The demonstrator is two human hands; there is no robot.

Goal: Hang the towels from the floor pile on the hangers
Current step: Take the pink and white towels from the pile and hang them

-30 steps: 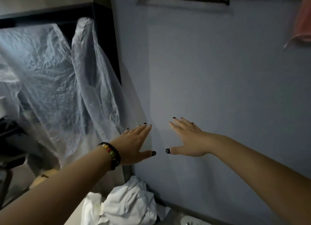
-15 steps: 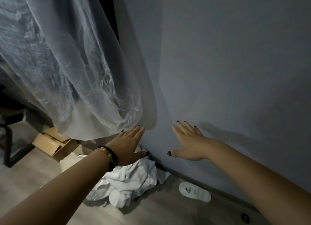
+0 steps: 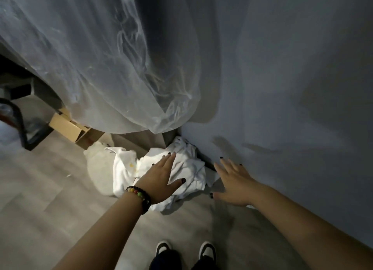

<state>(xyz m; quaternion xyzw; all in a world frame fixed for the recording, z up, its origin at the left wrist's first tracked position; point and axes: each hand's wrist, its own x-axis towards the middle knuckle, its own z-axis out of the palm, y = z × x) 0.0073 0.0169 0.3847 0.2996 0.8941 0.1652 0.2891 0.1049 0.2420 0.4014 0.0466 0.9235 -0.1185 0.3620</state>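
Both hands, left hand (image 3: 161,178) and right hand (image 3: 232,181), hover spread and empty above the white towel pile (image 3: 181,168); pinch one top edge only.

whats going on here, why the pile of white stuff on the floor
A person is reaching both hands down toward a pile of white towels on the floor, by the wall under a plastic sheet. The left hand is over the pile and the right hand beside it, both with fingers spread. Neither holds a towel, and no hangers are in view.
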